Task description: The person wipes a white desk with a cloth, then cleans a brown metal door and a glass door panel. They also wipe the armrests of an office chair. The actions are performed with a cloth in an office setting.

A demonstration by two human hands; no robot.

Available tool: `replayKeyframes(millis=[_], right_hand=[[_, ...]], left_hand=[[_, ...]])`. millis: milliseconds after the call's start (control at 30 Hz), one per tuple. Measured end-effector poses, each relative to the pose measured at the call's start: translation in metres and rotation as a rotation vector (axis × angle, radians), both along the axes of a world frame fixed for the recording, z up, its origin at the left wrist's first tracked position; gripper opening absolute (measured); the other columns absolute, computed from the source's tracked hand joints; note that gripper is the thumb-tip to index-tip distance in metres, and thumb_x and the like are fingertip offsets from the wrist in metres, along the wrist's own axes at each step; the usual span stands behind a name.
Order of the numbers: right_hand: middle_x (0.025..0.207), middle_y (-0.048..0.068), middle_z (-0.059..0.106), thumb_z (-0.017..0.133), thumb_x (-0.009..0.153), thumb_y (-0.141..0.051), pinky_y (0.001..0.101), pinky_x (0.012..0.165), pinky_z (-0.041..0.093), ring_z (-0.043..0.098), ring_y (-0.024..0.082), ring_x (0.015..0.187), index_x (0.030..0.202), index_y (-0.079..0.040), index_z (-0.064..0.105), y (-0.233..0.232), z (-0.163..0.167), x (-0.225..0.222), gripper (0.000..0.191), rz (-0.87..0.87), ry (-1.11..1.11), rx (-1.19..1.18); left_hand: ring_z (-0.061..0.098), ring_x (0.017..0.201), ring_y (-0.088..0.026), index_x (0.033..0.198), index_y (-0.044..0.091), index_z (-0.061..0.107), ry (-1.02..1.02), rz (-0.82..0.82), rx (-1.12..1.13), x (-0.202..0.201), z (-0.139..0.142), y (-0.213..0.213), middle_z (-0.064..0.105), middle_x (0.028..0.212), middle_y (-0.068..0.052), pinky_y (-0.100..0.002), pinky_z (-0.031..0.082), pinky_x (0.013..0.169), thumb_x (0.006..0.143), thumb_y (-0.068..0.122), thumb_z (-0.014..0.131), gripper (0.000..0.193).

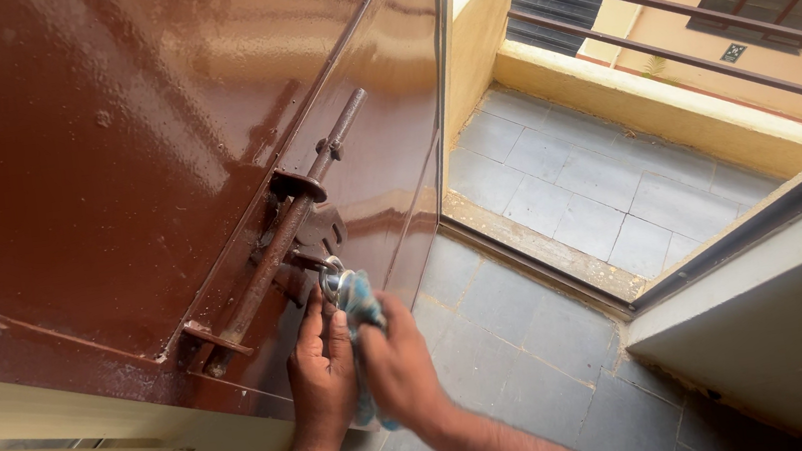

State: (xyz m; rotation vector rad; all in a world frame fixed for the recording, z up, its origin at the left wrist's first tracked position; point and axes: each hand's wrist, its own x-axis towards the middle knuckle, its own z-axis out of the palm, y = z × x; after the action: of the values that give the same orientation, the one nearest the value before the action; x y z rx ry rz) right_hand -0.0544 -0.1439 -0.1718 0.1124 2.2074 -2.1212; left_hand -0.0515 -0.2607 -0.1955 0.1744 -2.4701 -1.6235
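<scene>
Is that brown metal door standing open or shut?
Open. The brown metal door is swung away from the doorway, and the tiled balcony floor shows past its edge.

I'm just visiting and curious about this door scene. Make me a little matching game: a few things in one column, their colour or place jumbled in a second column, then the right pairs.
Things:
1. door
2. cloth
3. padlock
4. balcony wall

Descriptions:
A. yellow, beyond the doorway
B. glossy brown metal
C. blue, pressed by the right hand
D. silvery, hanging from the sliding bolt, beside the left hand

Pairs: 1-B, 2-C, 3-D, 4-A
</scene>
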Motion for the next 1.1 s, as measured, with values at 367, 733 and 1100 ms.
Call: replayKeyframes(millis=[367,733,1100], right_hand=[[0.126,0.021,0.066,0.046,0.092,-0.008,0.0417,0.101,0.056,0.068,0.027,0.114,0.139,0.000,0.057,0.013,-0.019,-0.033,0.050,0.045,0.179,0.130],[0.122,0.022,0.063,0.052,0.081,-0.017,0.0462,0.099,0.058,0.069,0.030,0.107,0.142,-0.001,0.048,0.045,-0.086,-0.065,0.063,0.530,-0.511,-0.763],[0.114,0.019,0.067,0.056,0.083,-0.010,0.0381,0.095,0.060,0.070,0.027,0.102,0.143,0.001,0.052,0.066,-0.089,-0.032,0.061,0.551,-0.508,-0.610]], left_hand=[[0.070,0.116,-0.021,0.149,0.005,0.049,0.081,0.024,0.067,-0.003,-0.016,0.000,0.072,0.125,-0.013,-0.034,0.058,0.095,0.106,0.029,0.048,0.049],[0.064,0.123,-0.027,0.147,0.002,0.049,0.184,-0.020,0.027,-0.002,-0.014,0.006,0.065,0.132,-0.017,-0.038,0.051,0.100,0.109,0.025,0.037,0.046],[0.072,0.108,-0.026,0.136,-0.001,0.054,0.099,-0.007,0.105,-0.003,-0.036,0.001,0.073,0.114,-0.017,-0.038,0.054,0.091,0.106,0.021,0.043,0.039]])
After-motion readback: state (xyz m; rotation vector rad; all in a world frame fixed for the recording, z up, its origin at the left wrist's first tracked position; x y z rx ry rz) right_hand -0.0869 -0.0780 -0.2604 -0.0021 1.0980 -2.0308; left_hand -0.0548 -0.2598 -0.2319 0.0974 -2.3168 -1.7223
